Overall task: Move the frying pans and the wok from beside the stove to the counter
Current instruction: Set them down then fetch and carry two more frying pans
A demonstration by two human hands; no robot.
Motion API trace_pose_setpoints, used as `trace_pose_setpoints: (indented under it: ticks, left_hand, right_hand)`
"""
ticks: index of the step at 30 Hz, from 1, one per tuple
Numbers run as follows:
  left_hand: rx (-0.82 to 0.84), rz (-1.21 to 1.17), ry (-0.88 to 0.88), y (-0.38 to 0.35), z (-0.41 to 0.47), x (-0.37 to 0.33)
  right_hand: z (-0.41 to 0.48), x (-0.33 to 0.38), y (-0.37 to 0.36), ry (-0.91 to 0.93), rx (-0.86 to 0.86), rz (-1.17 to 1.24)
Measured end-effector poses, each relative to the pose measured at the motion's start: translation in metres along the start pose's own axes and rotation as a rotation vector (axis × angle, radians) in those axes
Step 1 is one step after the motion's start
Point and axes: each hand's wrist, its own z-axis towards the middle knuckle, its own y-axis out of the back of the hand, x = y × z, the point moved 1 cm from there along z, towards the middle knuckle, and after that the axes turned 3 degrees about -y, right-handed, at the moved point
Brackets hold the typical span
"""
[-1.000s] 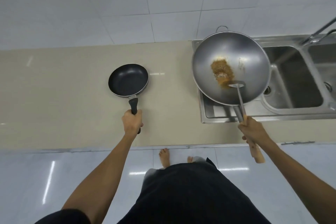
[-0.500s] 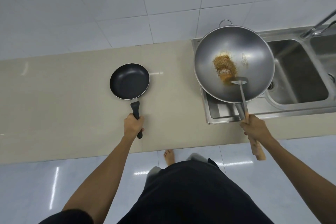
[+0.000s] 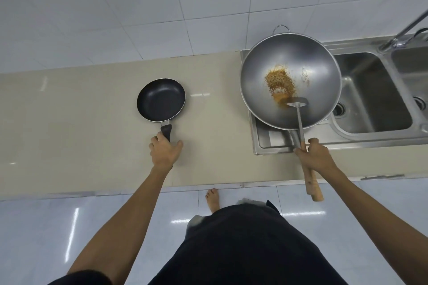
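L hand (image 3: 165, 151) loose over black round pan (image 3: 161, 100) handle; R hand (image 3: 315, 157) clenching steel wok (image 3: 291, 86).

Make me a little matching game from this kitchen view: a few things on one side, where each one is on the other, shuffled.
Things:
1. black frying pan
2. wok
3. spatula
4. faucet

Places:
A. blade resting inside the wok
B. sitting on the beige counter
C. far right, above the sink
D. over the sink's left edge

Pairs: 1-B, 2-D, 3-A, 4-C

The left hand (image 3: 165, 151) has loosened — fingers apparently spread — on the frying pan (image 3: 161, 99).
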Motion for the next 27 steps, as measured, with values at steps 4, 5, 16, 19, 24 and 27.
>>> trace_pose_setpoints:
  ticks: [4, 5, 16, 19, 24, 27]
  left_hand:
    - [-0.056, 0.008, -0.104, 0.002, -0.014, -0.014]
    - [-0.057, 0.015, -0.134, 0.002, -0.017, -0.017]
    - [0.006, 0.159, -0.441, 0.001, -0.062, -0.077]
    - [0.014, 0.203, -0.512, 0.0, -0.073, -0.095]
    - [0.005, 0.262, -0.583, 0.004, -0.095, -0.117]
    - [0.007, 0.28, -0.627, 0.003, -0.111, -0.127]
  right_hand:
    - [0.005, -0.005, 0.02, 0.072, -0.019, -0.004]
    - [0.007, -0.006, 0.026, 0.091, -0.02, -0.013]
    - [0.011, -0.017, 0.078, 0.203, -0.036, -0.17]
    - [0.003, -0.027, 0.083, 0.204, -0.066, -0.191]
    - [-0.013, -0.05, 0.096, 0.213, -0.126, -0.228]
    - [-0.026, -0.064, 0.105, 0.201, -0.149, -0.245]
